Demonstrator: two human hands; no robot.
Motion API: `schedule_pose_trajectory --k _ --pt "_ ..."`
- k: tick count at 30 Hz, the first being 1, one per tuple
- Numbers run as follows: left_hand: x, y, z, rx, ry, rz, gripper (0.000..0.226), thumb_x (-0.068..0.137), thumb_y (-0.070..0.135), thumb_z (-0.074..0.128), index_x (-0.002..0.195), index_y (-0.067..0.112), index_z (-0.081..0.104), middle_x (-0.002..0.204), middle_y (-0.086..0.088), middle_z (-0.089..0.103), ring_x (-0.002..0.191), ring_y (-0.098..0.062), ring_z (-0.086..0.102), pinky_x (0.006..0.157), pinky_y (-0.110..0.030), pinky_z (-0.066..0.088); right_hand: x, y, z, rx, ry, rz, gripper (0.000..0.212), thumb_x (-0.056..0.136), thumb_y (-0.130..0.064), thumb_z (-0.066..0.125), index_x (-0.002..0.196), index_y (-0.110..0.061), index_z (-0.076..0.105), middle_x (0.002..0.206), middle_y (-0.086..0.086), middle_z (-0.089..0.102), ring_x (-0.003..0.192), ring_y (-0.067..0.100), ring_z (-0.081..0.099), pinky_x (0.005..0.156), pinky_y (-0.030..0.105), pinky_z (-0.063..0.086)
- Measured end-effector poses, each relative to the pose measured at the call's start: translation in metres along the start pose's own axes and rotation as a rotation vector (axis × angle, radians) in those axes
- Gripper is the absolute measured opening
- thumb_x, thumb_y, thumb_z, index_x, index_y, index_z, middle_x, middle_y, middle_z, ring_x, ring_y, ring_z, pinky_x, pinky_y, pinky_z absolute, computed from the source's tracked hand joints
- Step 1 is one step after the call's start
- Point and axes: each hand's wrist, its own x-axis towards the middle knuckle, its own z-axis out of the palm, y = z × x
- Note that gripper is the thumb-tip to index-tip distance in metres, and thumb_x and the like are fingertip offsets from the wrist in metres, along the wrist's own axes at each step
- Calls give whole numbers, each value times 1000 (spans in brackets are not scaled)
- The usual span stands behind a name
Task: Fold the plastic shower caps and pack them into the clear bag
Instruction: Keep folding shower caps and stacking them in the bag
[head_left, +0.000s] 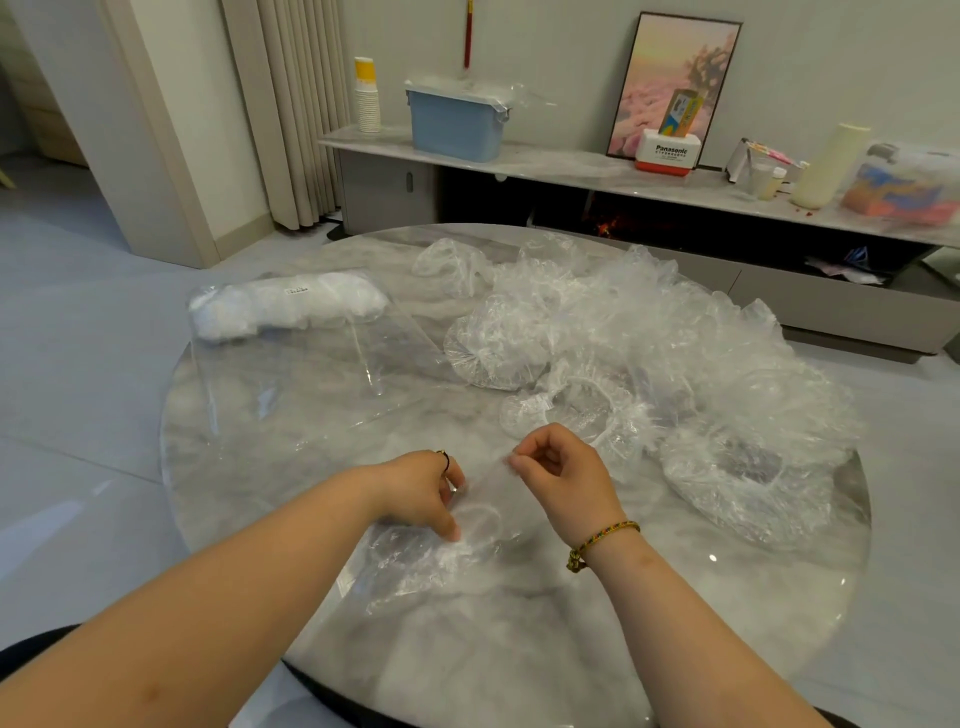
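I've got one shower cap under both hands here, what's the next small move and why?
Probably fold it: carry the edge that the right hand pinches across toward the left hand, which holds the shower cap against the table. The cap lies loose and crumpled, likely too spread to slide into the clear bag on the left.

One crumpled clear plastic shower cap (441, 558) is lying under the left grip (423, 493), one flat clear plastic bag (311, 364) beyond it; farther heaped caps (649, 332) are defying counting.
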Motion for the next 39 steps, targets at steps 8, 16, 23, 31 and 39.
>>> schedule_pose_trajectory --k 8,16,23,31,39 --pt "1 13 7 240 -40 -55 20 80 17 69 92 8 56 67 5 40 73 -18 44 50 -20 30 4 6 -9 -100 131 172 15 91 -16 54 105 -13 51 84 -14 47 70 -5 45 55 3 38" --pt "-16 -7 -6 -459 238 87 33 78 10 72 60 13 45 54 4 43 51 -10 40 46 -14 33 5 1 -12 124 178 262 42 95 -32 44 132 -12 40 128 0 45 97 12 52 84 24 42" --pt "-36 -5 -18 -690 400 328 26 73 -8 70 87 13 63 75 8 67 67 2 65 60 -6 47 -3 -11 22 46 -238 77 22 80 -9 68 82 -26 54 77 -18 56 52 -8 46 59 7 39" --pt "-47 -15 -22 -373 591 500 29 69 14 78 59 36 63 65 21 62 72 12 58 74 -3 39 6 -2 30 -492 147 -707 4 68 -2 58 67 -6 60 65 -1 59 68 5 42 62 16 37" --pt "-59 -63 26 466 421 517 28 71 42 49 86 35 71 102 20 63 94 5 47 89 1 12 -26 34 45 -776 -190 -919 19 70 -16 45 58 -13 59 60 -1 60 67 10 42 59 21 34"
